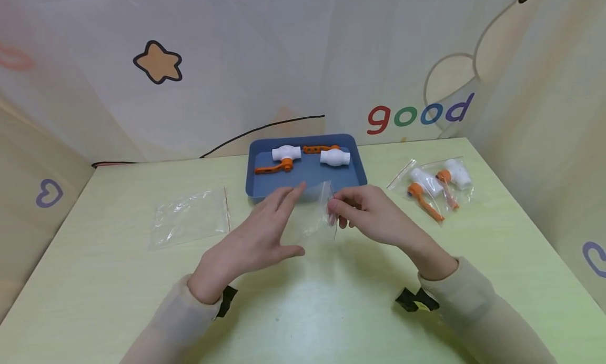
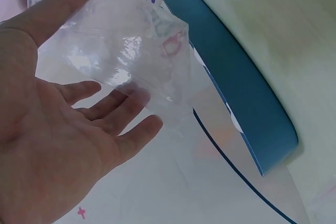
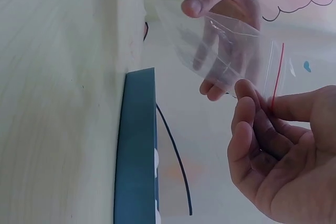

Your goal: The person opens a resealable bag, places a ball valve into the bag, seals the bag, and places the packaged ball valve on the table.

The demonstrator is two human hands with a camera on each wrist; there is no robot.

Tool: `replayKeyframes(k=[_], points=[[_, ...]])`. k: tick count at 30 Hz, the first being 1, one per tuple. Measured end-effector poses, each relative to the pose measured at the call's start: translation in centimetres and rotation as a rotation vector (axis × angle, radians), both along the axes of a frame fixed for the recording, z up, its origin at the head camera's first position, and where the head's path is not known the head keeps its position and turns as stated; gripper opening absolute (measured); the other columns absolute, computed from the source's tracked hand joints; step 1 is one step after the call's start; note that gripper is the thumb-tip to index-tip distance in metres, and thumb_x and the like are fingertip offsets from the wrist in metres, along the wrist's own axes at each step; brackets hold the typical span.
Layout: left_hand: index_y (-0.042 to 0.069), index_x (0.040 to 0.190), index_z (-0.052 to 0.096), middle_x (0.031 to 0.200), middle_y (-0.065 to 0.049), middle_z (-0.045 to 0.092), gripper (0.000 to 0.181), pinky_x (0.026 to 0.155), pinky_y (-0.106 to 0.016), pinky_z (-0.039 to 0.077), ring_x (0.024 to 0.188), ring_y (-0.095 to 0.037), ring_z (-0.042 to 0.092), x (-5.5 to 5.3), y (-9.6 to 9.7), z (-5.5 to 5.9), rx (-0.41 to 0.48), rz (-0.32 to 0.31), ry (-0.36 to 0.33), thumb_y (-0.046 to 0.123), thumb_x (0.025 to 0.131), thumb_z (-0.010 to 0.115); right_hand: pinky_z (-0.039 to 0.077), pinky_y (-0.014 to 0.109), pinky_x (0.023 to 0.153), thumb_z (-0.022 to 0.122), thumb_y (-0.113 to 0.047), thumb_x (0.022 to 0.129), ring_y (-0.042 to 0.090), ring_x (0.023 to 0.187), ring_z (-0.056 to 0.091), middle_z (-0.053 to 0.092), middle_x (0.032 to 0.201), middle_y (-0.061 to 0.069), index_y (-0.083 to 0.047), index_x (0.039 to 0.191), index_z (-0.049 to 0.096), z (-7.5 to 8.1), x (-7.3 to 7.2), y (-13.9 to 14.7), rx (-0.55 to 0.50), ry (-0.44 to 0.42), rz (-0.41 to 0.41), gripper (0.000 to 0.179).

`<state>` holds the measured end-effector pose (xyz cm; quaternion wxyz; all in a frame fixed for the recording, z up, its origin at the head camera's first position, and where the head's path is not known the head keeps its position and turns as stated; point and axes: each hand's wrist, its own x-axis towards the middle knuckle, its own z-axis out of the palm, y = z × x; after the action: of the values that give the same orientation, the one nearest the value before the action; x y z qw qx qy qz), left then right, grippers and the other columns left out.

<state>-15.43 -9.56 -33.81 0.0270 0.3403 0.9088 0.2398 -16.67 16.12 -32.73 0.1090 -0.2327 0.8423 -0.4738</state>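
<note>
My right hand [image 1: 366, 211] pinches a clear zip bag [image 3: 226, 45] near its red seal line, between thumb and fingers. The bag hangs in the air in front of the tray and looks flat, with nothing inside. Beside it my left hand [image 1: 258, 232] is spread, thumb apart from the fingers; in the left wrist view its fingers [image 2: 128, 108] overlap the bag's lower edge. Behind the hands, a blue tray [image 1: 270, 188] holds two white valves with orange handles, a left valve [image 1: 286, 153] and a right valve [image 1: 335, 158].
Another clear zip bag [image 1: 189, 219] lies flat on the table [image 1: 331, 311] at the left. On the right, two bagged valves [image 1: 426, 182] lie close together. A printed curtain [image 1: 236, 64] stands along the table's back edge.
</note>
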Motion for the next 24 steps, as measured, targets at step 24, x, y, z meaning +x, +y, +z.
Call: replayKeyframes(k=[24], points=[[0.003,0.154,0.039,0.138,-0.016,0.048,0.087,0.105,-0.051,0.042,0.126,-0.032,0.045,-0.09,-0.20,-0.11,-0.073,0.045,0.126,0.018,0.084,0.087,0.055,0.031,0.060,0.077,-0.011,0.093,0.023,0.069,0.062,0.068,0.085,0.004,-0.007,0.103,0.073,0.08,0.43,-0.22,0.003,0.031,-0.081,0.011]])
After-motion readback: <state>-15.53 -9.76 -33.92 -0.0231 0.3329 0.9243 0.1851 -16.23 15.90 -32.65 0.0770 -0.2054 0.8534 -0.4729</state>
